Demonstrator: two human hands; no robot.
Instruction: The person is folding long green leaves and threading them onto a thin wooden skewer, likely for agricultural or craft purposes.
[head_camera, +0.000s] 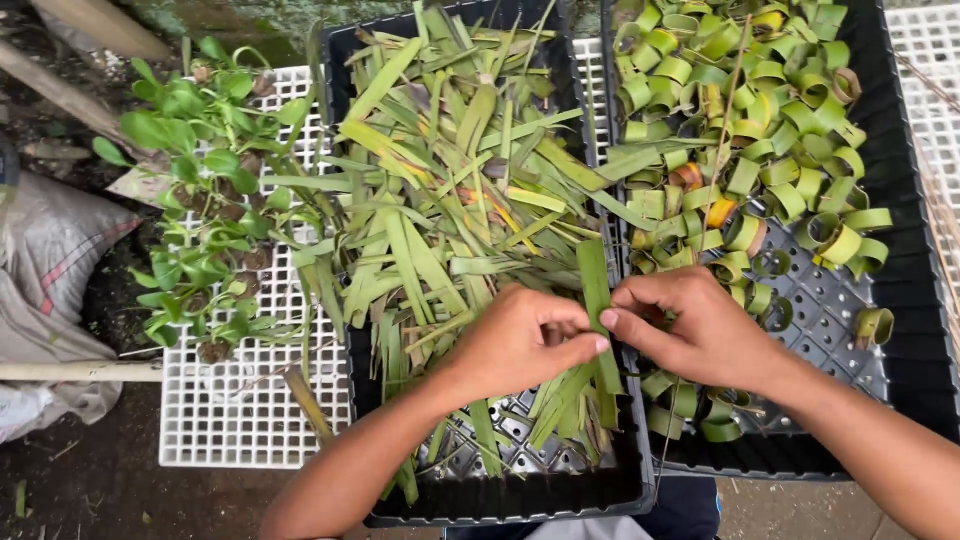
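A white lattice board lay under everything, carrying small green seedlings at my left. On it sat two black trays: the left tray heaped with flat leaf strips, the right tray filled with rolled leaf rings. Over the seam between them, my left hand and right hand met, fingers pinched shut on one upright leaf strip.

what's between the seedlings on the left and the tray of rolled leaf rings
In the head view, a black tray heaped with flat cut leaf strips lies between the seedlings and the ring tray.
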